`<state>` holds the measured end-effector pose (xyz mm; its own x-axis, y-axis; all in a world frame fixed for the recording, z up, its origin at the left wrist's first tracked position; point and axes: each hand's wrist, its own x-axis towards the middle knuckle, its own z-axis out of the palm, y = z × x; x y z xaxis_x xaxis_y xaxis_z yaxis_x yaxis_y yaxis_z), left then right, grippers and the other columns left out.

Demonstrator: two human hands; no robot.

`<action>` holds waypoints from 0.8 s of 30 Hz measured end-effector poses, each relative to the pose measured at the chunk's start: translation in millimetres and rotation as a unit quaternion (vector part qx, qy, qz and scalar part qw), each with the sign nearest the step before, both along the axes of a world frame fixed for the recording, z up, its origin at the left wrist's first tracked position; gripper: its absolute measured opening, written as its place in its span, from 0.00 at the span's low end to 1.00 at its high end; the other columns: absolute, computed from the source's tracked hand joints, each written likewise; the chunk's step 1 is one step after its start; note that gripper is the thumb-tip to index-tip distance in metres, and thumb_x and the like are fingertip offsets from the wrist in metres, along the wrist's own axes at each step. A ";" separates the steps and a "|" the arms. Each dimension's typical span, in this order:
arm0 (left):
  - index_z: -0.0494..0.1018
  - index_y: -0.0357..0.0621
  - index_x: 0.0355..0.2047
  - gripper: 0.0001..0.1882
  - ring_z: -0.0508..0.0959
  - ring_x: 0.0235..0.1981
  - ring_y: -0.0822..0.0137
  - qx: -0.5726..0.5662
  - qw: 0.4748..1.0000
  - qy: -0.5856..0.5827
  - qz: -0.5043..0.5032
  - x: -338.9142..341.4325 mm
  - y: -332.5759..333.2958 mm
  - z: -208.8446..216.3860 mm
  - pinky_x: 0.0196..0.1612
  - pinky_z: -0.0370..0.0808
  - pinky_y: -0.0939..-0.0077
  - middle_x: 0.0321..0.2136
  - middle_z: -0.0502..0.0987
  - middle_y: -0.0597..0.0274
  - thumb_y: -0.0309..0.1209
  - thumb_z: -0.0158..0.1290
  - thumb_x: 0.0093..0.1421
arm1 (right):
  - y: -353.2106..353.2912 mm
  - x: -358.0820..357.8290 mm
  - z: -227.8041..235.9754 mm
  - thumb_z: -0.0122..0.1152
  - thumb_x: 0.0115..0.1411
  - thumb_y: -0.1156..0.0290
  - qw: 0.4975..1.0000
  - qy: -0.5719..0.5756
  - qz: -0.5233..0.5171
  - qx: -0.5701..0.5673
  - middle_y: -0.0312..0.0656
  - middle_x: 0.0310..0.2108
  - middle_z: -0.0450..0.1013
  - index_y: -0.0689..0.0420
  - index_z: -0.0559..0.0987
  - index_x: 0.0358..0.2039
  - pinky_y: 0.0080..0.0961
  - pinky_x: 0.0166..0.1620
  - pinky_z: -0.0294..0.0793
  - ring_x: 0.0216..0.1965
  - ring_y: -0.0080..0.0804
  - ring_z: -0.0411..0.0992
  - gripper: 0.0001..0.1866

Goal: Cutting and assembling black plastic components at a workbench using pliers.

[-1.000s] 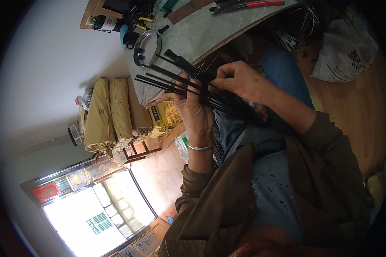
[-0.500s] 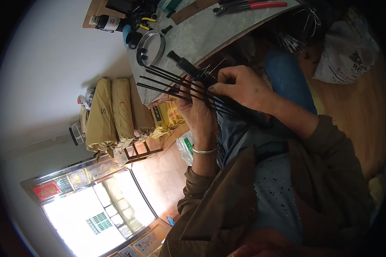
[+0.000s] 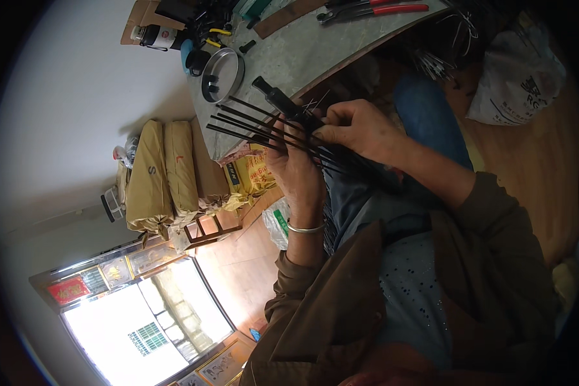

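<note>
A black tubular piece (image 3: 283, 103) with a narrower, stepped end slants up from between my hands, over the table edge. My left hand (image 3: 299, 174), with a silver bangle at the wrist, is closed round several long thin black rods (image 3: 241, 128) that fan out to the left past the fingers. The rods run back below my right hand toward my lap, where their ends are lost against dark clothing. My right hand (image 3: 360, 132) pinches at the lower end of the tubular piece, thumb against forefinger. A few fine wires (image 3: 316, 101) stick up there. The exact spot it grips is hidden.
On the grey table (image 3: 283, 55) stand a round metal tin (image 3: 239, 72), a dark cup (image 3: 198, 62), a bottle (image 3: 154, 35) and red-handled pliers (image 3: 392, 9). Long tan bundles (image 3: 149, 174) lean by the wall at left. A white plastic bag (image 3: 518, 90) is at right.
One upper rod has spread a little apart from the others in the fan. Both hands keep nearly the same place and hold; the whole view has shifted slightly.
</note>
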<state>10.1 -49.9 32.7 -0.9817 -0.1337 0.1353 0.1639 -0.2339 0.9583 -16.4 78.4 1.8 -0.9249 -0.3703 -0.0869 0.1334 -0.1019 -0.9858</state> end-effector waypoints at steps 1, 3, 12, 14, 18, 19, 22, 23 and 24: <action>0.70 0.35 0.47 0.14 0.75 0.33 0.76 -0.020 1.000 0.001 0.011 0.9 0.7 1.6 0.38 0.72 0.83 0.33 0.76 0.63 0.30 0.49 0.64 | 0.8 1.5 3.3 0.63 0.55 0.69 1.000 -0.001 -0.011 0.014 0.27 0.18 0.64 0.59 0.71 0.19 0.16 0.25 0.60 0.23 0.12 0.59 0.13; 0.70 0.35 0.47 0.14 0.75 0.33 0.76 -0.040 0.999 0.003 0.024 1.6 -2.8 1.9 0.38 0.72 0.83 0.33 0.76 0.63 0.30 0.49 0.64 | 0.5 5.5 12.6 0.63 0.55 0.69 0.999 -0.001 -0.032 0.043 0.28 0.18 0.64 0.59 0.70 0.19 0.17 0.24 0.60 0.23 0.13 0.60 0.14; 0.72 0.34 0.44 0.13 0.72 0.31 0.79 -0.094 0.996 0.003 -0.001 -4.4 -15.0 4.7 0.34 0.68 0.87 0.34 0.76 0.65 0.31 0.50 0.63 | -6.3 20.6 12.3 0.61 0.56 0.68 0.954 0.219 -0.156 0.131 0.31 0.16 0.64 0.62 0.73 0.21 0.20 0.23 0.60 0.21 0.14 0.59 0.12; 0.72 0.34 0.44 0.14 0.72 0.31 0.78 -0.060 0.998 0.028 -0.015 -4.8 -15.2 1.9 0.34 0.68 0.88 0.33 0.76 0.66 0.32 0.52 0.62 | -2.9 19.2 15.7 0.61 0.56 0.67 0.948 0.242 -0.159 0.131 0.31 0.15 0.63 0.62 0.74 0.22 0.20 0.23 0.59 0.21 0.15 0.60 0.13; 0.72 0.34 0.44 0.16 0.72 0.34 0.77 -0.039 0.998 -0.011 -0.049 -4.3 -15.0 6.9 0.39 0.69 0.85 0.34 0.76 0.65 0.34 0.54 0.60 | 7.8 13.4 21.8 0.62 0.56 0.66 0.983 0.128 -0.080 0.102 0.30 0.15 0.63 0.62 0.74 0.21 0.19 0.23 0.59 0.20 0.14 0.60 0.14; 0.72 0.34 0.44 0.16 0.72 0.34 0.77 -0.039 0.998 -0.011 -0.050 -3.9 -15.0 7.2 0.39 0.69 0.85 0.34 0.76 0.65 0.34 0.54 0.60 | 9.9 11.9 22.2 0.62 0.56 0.65 0.994 0.063 -0.038 0.086 0.30 0.15 0.63 0.61 0.73 0.20 0.19 0.23 0.59 0.20 0.14 0.60 0.15; 0.72 0.34 0.45 0.18 0.73 0.37 0.75 -0.083 0.995 -0.013 -0.052 -2.2 -15.1 7.3 0.43 0.68 0.81 0.37 0.76 0.62 0.35 0.54 0.60 | 11.9 6.4 13.6 0.63 0.56 0.64 0.997 0.027 -0.020 0.076 0.28 0.15 0.63 0.60 0.73 0.19 0.17 0.23 0.58 0.20 0.12 0.60 0.15; 0.72 0.34 0.45 0.18 0.73 0.37 0.75 -0.083 0.995 -0.013 -0.053 -1.3 -14.7 8.5 0.43 0.68 0.81 0.37 0.76 0.62 0.35 0.54 0.60 | 12.1 6.0 11.8 0.63 0.56 0.63 0.997 0.008 -0.010 0.070 0.27 0.15 0.63 0.59 0.73 0.19 0.17 0.23 0.58 0.20 0.12 0.60 0.15; 0.71 0.34 0.45 0.18 0.72 0.38 0.74 -0.075 0.995 -0.017 -0.060 -0.3 -13.6 10.0 0.44 0.68 0.80 0.38 0.75 0.62 0.35 0.53 0.60 | 12.2 6.3 11.5 0.63 0.56 0.63 0.997 0.008 -0.011 0.071 0.27 0.15 0.63 0.59 0.73 0.19 0.17 0.23 0.58 0.20 0.12 0.60 0.15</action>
